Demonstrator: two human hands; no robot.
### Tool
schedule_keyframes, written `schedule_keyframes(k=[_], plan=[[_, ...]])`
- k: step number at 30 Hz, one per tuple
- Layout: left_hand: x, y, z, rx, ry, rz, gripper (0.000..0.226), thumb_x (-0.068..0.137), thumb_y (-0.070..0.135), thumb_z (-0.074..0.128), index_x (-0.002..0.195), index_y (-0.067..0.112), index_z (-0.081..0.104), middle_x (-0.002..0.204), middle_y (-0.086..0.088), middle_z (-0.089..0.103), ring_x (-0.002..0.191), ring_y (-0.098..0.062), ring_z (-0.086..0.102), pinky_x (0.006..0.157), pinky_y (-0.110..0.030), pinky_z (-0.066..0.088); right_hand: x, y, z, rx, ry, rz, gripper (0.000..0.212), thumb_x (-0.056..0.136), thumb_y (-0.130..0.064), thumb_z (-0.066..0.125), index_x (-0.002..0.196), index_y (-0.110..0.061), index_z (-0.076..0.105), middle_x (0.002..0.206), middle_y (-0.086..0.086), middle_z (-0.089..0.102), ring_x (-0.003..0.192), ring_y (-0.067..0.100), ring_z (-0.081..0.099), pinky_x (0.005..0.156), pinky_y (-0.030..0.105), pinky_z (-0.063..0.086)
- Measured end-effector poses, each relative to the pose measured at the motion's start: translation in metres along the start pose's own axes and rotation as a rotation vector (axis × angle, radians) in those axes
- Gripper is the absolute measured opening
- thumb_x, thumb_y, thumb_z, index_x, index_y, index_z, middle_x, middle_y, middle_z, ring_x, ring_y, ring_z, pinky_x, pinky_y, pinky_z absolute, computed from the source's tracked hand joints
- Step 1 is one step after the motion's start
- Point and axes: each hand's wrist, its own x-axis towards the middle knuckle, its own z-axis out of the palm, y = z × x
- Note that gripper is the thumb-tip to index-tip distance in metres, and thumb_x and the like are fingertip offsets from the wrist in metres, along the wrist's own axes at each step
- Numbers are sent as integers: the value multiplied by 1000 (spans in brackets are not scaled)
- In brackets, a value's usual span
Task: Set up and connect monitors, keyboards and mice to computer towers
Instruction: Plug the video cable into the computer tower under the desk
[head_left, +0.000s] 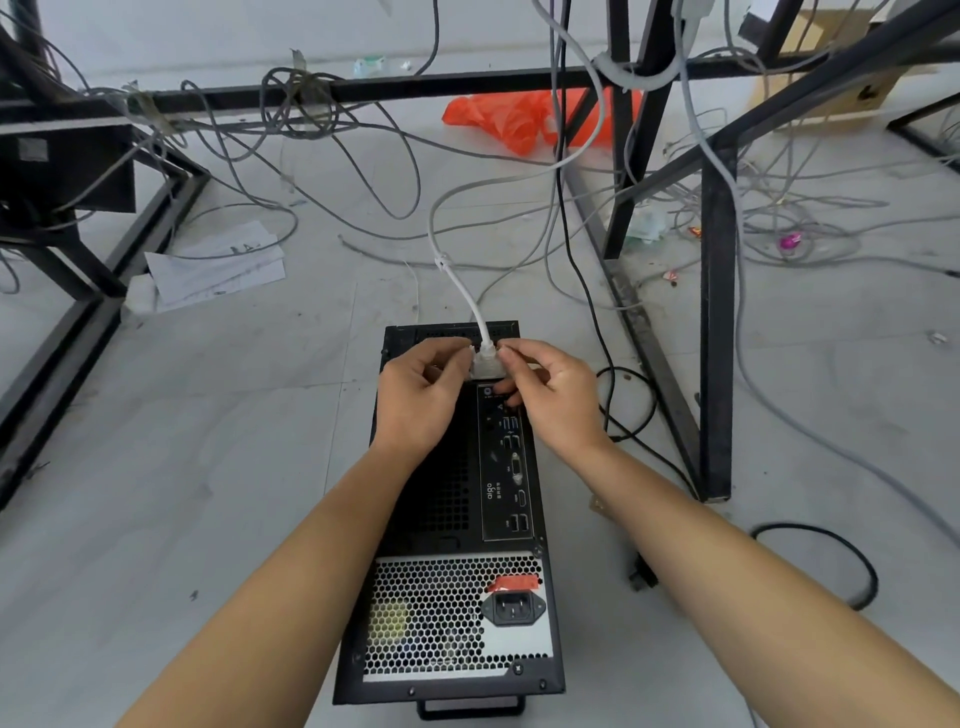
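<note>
Worked on a grey tiled floor (208, 467) over a black metal computer tower (452, 613) laid flat, rear panel up. Pinched, with left hand (418, 400) and right hand (556, 400), fingers curled, both sides of the pale blocky connector (487, 366) ending a white cable (467, 296), at the tower's far end above the port strip (511, 467). Risked, likely, bent pins or cross-threaded screws if pushed in askew or tightened unevenly.

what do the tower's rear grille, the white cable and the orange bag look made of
The rear grille looks like sheet metal, dull silver, punched with honeycomb holes. The white cable probably has a smooth plastic jacket; it bends freely. The orange bag is apparently thin plastic film, crumpled and slightly translucent.
</note>
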Motion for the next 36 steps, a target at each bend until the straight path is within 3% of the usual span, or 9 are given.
schedule_keyframes(k=[4, 8, 10, 14, 17, 21, 24, 30, 36], plan=[[7, 5, -3, 5, -30, -15, 8, 91, 21, 71, 89, 29, 74, 78, 6, 74, 69, -6, 63, 69, -21, 55, 0, 0, -7, 46, -100, 61, 24, 99, -16, 61, 121, -15, 69, 93, 1, 76, 79, 13, 73, 71, 23, 57], [16, 8, -9, 131, -111, 13, 3, 88, 24, 75, 90, 21, 75, 72, 6, 71, 54, 1, 59, 50, -14, 47, 1, -2, -10, 34, -155, 69, 24, 99, -16, 61, 122, -17, 68, 98, -1, 75, 82, 12, 73, 74, 22, 57], [22, 11, -14, 163, -181, 18, 3, 90, 18, 73, 88, 21, 74, 72, 8, 71, 55, 0, 63, 46, -14, 46, 2, -1, -12, 5, -166, 70, 25, 100, -18, 59, 124, -17, 67, 94, 2, 75, 83, 16, 73, 78, 26, 58], [37, 19, -23, 365, -343, 115, 14, 93, 13, 68, 98, 25, 74, 78, 14, 70, 54, 3, 61, 59, -12, 50, 3, -3, -15, -47, -195, 62, 29, 101, -20, 57, 129, -17, 64, 89, 4, 76, 81, 15, 72, 79, 21, 57], [44, 22, -29, 381, -433, 85, 15, 93, 15, 68, 105, 17, 76, 80, 13, 72, 69, 2, 67, 71, -18, 56, 4, -4, -14, -39, -202, 77, 30, 101, -21, 57, 130, -18, 64, 85, 3, 76, 81, 17, 72, 78, 20, 56], [39, 21, -23, 188, -352, -36, 20, 86, 24, 76, 98, 8, 74, 82, -2, 76, 74, -9, 71, 70, -21, 59, 5, -3, -13, -16, -204, 89, 29, 100, -21, 58, 129, -18, 65, 84, 2, 76, 80, 15, 72, 79, 23, 57], [34, 15, -19, 129, -301, -30, 9, 90, 18, 72, 95, 12, 76, 82, 0, 76, 73, -7, 69, 71, -21, 57, 5, -4, -14, -18, -194, 83, 28, 100, -20, 58, 128, -18, 65, 85, 2, 75, 79, 14, 72, 78, 22, 57], [29, 10, -18, 59, -285, -47, 12, 94, 14, 67, 103, 13, 75, 83, 1, 76, 76, -5, 70, 73, -18, 55, 4, -4, -13, -8, -201, 45, 30, 102, -19, 56, 131, -19, 63, 95, 2, 74, 82, 14, 73, 77, 24, 58], [28, 11, -19, 20, -245, -87, 10, 97, 15, 64, 97, 11, 73, 82, -5, 75, 77, -11, 71, 73, -23, 57, 4, -5, -3, 13, -57, 51, 19, 97, -16, 64, 113, -15, 73, 77, 1, 74, 69, 13, 73, 63, 21, 57]])
